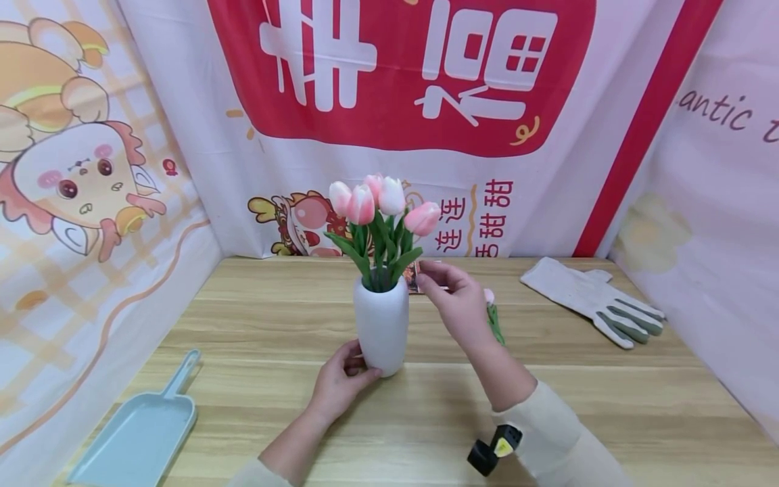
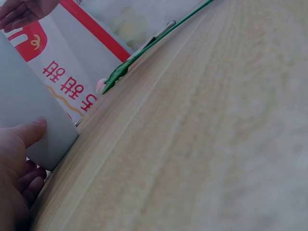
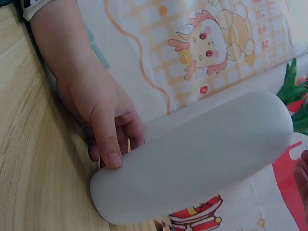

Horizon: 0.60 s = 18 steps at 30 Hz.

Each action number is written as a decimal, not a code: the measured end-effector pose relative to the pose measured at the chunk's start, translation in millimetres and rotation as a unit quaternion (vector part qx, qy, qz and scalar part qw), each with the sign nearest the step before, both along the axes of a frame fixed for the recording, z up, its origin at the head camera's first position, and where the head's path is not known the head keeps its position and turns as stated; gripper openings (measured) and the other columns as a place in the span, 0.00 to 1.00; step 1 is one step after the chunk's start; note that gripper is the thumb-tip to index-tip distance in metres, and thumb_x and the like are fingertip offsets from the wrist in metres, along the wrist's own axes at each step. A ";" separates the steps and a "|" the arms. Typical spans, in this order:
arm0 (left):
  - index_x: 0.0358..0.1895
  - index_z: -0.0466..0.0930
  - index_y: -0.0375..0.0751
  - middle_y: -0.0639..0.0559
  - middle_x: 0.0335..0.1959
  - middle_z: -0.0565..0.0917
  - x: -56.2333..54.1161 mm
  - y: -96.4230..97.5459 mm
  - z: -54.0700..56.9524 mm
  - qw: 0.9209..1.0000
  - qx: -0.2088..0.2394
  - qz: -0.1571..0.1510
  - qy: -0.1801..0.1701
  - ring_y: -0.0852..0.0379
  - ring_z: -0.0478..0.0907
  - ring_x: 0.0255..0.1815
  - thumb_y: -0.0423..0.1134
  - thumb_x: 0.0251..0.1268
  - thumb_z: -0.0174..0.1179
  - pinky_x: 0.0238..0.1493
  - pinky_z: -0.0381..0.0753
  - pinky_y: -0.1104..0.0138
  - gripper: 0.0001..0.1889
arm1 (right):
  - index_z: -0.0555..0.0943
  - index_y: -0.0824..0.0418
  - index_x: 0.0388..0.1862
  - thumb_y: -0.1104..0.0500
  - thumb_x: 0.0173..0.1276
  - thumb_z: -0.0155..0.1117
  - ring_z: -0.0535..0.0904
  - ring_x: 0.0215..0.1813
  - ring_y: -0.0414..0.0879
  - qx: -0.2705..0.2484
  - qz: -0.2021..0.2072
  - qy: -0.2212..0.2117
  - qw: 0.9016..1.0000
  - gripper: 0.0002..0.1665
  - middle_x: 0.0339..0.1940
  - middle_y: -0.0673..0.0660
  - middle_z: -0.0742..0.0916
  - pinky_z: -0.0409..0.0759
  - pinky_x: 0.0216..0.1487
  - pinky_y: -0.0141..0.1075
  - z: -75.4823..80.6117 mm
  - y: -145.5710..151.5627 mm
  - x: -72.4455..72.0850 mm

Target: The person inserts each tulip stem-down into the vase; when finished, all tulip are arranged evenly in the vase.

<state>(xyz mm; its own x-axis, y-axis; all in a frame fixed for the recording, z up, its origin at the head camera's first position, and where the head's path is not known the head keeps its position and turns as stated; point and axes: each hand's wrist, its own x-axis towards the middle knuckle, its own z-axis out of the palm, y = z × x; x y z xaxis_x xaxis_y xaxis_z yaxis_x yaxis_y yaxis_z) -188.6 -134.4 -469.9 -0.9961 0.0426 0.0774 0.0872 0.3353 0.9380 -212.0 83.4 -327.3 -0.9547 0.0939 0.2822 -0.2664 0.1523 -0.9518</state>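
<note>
A white vase stands upright on the table, holding several pink and white tulips with green leaves. Low on its left side, my left hand grips the vase near the base; the thumb lies along the front of the white wall, as the right wrist view also shows. My right hand is raised just right of the vase's rim, fingers loosely bent and nothing seen in them. Another pink tulip lies on the table beyond my right forearm, its green stem stretched out in the left wrist view.
A light blue dustpan lies at the left front of the wooden table. At the back right is a pale work glove. A small dark printed card shows behind the vase. Printed cloth hangs around the table.
</note>
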 end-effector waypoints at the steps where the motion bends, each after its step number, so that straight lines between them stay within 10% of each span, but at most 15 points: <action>1: 0.63 0.74 0.40 0.45 0.54 0.83 -0.1 0.1 -0.4 1.000 0.000 0.000 0.000 0.51 0.80 0.53 0.45 0.54 0.74 0.52 0.79 0.60 0.33 | 0.83 0.60 0.55 0.58 0.66 0.68 0.81 0.43 0.36 -0.005 -0.002 -0.006 1.000 0.18 0.47 0.59 0.88 0.81 0.44 0.27 -1.8 4.4 -0.1; 18: 0.63 0.74 0.41 0.45 0.54 0.83 0.3 1.0 -0.7 1.000 0.003 0.002 -0.002 0.51 0.80 0.53 0.44 0.54 0.73 0.52 0.78 0.61 0.32 | 0.80 0.64 0.56 0.57 0.68 0.67 0.77 0.42 0.29 0.043 -0.091 -0.067 0.993 0.20 0.38 0.38 0.84 0.75 0.44 0.20 -62.3 89.0 3.4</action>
<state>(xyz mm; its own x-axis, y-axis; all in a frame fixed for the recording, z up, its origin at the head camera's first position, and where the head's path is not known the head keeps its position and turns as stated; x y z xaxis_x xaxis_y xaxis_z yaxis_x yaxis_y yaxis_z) -188.3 -133.4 -470.7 -0.9966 0.0373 0.0738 0.0820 0.3301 0.9404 -208.6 172.4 -389.6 -0.9538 0.2484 0.1688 -0.0996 0.2684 -0.9581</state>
